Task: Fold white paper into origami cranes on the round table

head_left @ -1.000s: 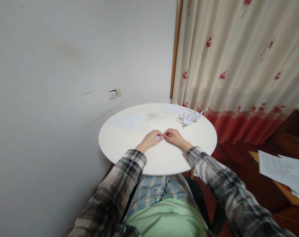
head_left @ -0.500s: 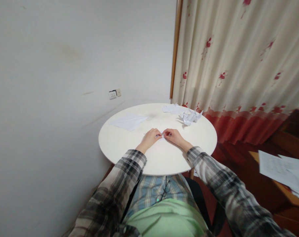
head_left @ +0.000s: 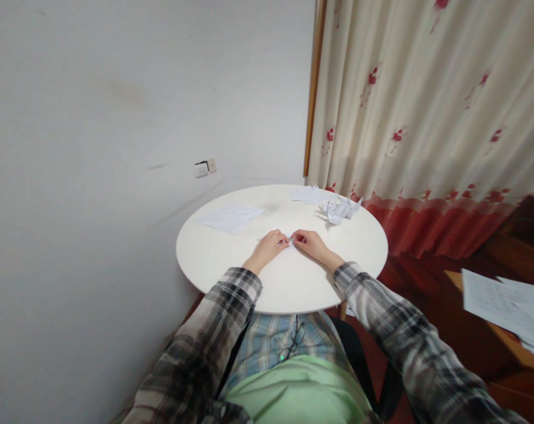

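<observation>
My left hand (head_left: 269, 248) and my right hand (head_left: 308, 242) meet at the middle of a round white table (head_left: 231, 265). Between their pinched fingertips is a small folded white paper piece (head_left: 289, 241), pressed low against the tabletop. Both hands have their fingers curled and closed on it. Most of the paper is hidden by the fingers. Plaid sleeves cover both forearms.
A flat white sheet (head_left: 229, 217) lies at the table's far left. A folded paper figure (head_left: 340, 211) and more paper (head_left: 309, 194) sit at the far right. A wall with a socket (head_left: 204, 168) is left, a flowered curtain (head_left: 425, 118) right. White sheets (head_left: 505, 306) lie on a wooden surface.
The hands stay almost in place; the fingertips have shifted slightly on the small paper, whose left tip now shows past my left hand.
</observation>
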Motion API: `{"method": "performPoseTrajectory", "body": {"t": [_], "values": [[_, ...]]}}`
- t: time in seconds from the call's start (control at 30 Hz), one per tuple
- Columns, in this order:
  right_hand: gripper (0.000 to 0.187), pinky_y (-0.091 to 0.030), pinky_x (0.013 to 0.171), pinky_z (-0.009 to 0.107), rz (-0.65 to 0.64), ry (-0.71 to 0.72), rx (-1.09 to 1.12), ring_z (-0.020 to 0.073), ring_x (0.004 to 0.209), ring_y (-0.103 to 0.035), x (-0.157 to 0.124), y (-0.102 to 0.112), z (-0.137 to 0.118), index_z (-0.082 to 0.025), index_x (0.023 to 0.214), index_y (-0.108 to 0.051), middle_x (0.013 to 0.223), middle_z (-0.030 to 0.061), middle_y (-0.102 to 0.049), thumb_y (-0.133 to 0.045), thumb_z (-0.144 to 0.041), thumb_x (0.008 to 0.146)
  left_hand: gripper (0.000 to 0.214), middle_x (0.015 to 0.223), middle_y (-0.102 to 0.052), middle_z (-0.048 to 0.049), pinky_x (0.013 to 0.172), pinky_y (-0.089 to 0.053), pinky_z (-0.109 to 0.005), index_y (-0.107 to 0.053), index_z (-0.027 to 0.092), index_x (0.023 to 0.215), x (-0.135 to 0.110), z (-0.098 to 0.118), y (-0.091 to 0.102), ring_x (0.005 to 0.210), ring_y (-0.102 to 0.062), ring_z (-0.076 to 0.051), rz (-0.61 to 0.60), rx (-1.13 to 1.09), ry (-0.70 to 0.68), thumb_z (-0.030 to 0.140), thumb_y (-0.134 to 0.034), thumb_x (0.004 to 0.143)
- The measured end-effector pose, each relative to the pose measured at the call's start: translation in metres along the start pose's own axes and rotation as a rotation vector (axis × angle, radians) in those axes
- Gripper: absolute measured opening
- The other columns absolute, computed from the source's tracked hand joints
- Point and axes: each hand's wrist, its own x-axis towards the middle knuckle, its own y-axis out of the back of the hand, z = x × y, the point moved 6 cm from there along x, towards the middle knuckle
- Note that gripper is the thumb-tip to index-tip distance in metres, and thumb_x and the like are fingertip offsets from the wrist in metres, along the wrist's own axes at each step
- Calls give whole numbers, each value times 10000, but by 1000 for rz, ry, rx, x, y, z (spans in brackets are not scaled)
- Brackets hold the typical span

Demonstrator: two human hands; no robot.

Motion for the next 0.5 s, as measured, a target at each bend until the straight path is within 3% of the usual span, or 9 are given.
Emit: {"method": "performPoseTrajectory", "body": {"t": [0.3, 0.5], "values": [[191, -405, 639, 222, 8, 15, -15, 107, 636, -531, 1, -3, 7, -170, 881, -642, 726, 13, -628, -537, -119, 731, 157, 779, -541, -17, 706, -422, -265, -643, 176, 858, 2, -8, -4, 719, -531, -135, 5, -122, 62, 277, -565, 766], [186, -404, 643, 228, 8, 4, -34, 112, 648, -525, 2, -4, 8, -160, 875, -642, 738, 23, -622, -538, -107, 731, 197, 760, -553, -26, 685, -413, -263, -648, 170, 851, 3, -8, -4, 708, -524, -140, 9, -111, 64, 273, -486, 810]]}}
